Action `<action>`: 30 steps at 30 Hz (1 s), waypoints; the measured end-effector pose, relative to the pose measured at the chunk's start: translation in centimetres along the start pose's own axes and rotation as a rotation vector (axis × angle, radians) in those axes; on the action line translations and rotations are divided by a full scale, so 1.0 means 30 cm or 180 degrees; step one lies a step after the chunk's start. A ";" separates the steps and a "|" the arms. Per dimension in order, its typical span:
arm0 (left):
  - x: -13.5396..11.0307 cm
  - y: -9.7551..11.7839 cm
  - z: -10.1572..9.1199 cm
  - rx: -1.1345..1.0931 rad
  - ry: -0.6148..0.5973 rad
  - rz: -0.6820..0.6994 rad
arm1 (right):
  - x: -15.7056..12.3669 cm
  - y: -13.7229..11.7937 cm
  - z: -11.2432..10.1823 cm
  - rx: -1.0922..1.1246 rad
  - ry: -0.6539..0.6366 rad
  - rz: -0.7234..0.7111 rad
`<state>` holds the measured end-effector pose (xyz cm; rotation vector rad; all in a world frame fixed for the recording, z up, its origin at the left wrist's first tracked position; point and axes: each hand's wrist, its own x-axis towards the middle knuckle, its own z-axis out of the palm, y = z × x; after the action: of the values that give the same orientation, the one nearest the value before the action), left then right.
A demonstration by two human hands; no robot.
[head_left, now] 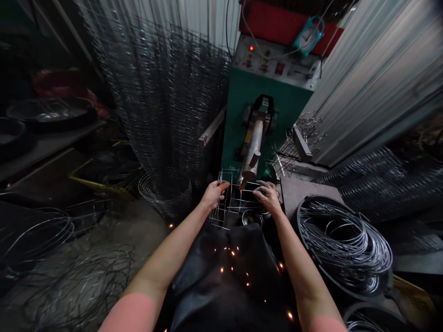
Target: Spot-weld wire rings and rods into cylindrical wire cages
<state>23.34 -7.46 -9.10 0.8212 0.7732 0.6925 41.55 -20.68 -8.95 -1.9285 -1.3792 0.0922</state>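
Note:
Both my hands hold a small wire mesh frame (230,200) under the metal arm (252,152) of a green welding machine (258,99). My left hand (213,193) grips the frame's left side, fingers curled round the wires, an orange cap on the thumb tip. My right hand (268,196) is closed on its right side. The arm's tip touches the frame between my hands, with a small glow there. Orange sparks (230,260) scatter over the dark apron on my lap.
Tall stacks of wire mesh (162,97) stand left of the machine. A tub of wire rings (342,244) sits at my right, more rings (377,175) behind it. Finished wire pieces (297,138) pile by the machine. Loose wire (69,272) litters the floor at left.

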 end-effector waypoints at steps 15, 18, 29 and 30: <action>-0.377 0.004 -0.271 -0.0506 -0.0360 -0.0152 | -0.454 0.057 -0.238 0.0597 0.0647 0.0513; -0.413 0.027 -0.299 -0.1010 -0.0251 -0.0851 | -0.529 0.105 -0.147 -0.0174 -0.0072 -0.0027; -0.478 -0.103 -0.346 -0.1660 -0.1072 -0.1577 | -0.722 -0.126 0.050 -0.0607 -0.0924 -0.1641; -0.478 -0.109 -0.345 -0.1668 -0.1110 -0.1498 | -0.730 -0.153 0.042 -0.0447 -0.0811 -0.1703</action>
<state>8.03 -16.47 -11.88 0.2496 0.4113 0.2897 28.24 -37.77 -14.75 -1.6308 -2.0774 -0.0195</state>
